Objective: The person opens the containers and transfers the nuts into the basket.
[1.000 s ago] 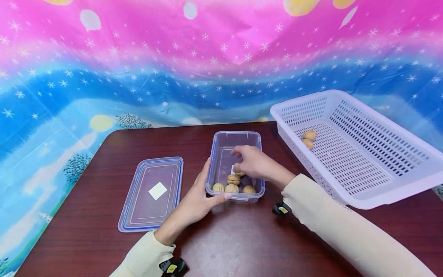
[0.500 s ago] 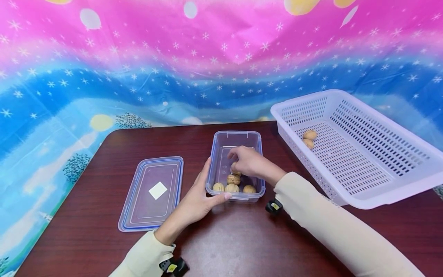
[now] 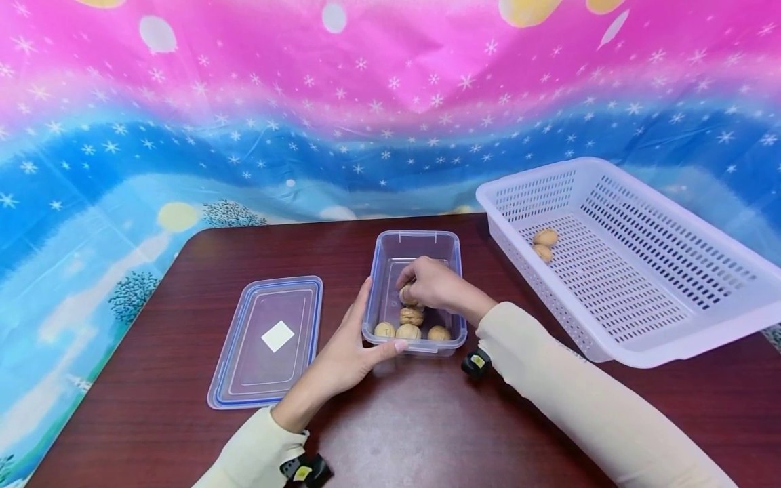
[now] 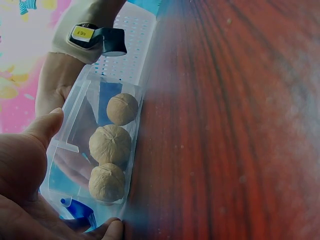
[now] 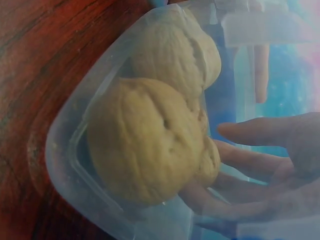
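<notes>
A clear plastic food container [image 3: 390, 268] with a blue seal stands on the table, several walnuts [image 3: 411, 316] gathered at its near end. My left hand [image 3: 346, 359] holds it at the near left corner, thumb on the front rim and fingers along the left side. Inside the container, my right hand [image 3: 436, 283] pinches a walnut [image 3: 407, 295] between thumb and fingers, just beyond the others. Three walnuts [image 4: 110, 144] show through the front wall in the left wrist view. The right wrist view shows a large walnut [image 5: 145, 142] through the plastic, fingers [image 5: 255, 131] behind.
The container's lid [image 3: 268, 346], with a white square on it, lies flat to the left. At the right stands a white slotted basket [image 3: 641, 271] holding two walnuts [image 3: 545, 238]. A colourful cloth [image 3: 366, 122] hangs behind the dark wooden table [image 3: 415, 420].
Within the container, my right hand has shifted slightly left, and the walnut at its fingertips has moved left and a little away from me. My left hand has stayed in place.
</notes>
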`<state>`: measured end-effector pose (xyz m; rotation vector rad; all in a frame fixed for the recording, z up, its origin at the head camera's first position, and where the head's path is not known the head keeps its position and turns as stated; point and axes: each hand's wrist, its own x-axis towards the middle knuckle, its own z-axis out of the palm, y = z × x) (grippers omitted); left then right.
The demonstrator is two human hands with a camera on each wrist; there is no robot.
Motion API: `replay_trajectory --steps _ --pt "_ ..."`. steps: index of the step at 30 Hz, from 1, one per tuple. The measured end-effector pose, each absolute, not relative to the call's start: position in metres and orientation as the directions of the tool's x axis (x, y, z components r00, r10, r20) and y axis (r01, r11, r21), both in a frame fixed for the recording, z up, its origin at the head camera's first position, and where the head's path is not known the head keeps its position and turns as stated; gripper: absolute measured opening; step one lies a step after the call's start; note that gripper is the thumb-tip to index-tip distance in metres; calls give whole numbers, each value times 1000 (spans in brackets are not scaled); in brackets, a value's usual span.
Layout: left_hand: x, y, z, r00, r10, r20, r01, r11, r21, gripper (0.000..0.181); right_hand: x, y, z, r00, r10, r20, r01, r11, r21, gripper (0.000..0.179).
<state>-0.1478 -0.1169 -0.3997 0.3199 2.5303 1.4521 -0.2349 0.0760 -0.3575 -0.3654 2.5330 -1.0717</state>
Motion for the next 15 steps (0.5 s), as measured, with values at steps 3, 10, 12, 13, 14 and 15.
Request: replay_trajectory --steps 3,10,12,13,14,15 --pt "-148 -116 -399 -955 288 -75 80 490 868 114 -235 77 -357 -900 -372 -229 -74 647 -759 31" --pt "-146 -117 -398 -955 286 -83 73 493 867 113 -234 82 -351 -897 -411 -160 -101 544 -833 34" --pt "-146 -117 -398 -954 287 -84 71 492 868 113 -234 83 -347 -901 -411 -138 -110 524 -845 33" --pt "-146 -117 -398 -954 287 -83 71 489 870 113 -234 84 -344 -904 -407 -134 -106 516 -850 32" --pt "-146 -117 -398 -954 287 -81 72 485 872 113 -235 85 -341 -906 -405 -123 -112 510 -853 32" --pt "-146 -117 -398 -954 288 -80 72 482 873 113 -235 86 -337 -909 -402 -115 -116 505 -855 32"
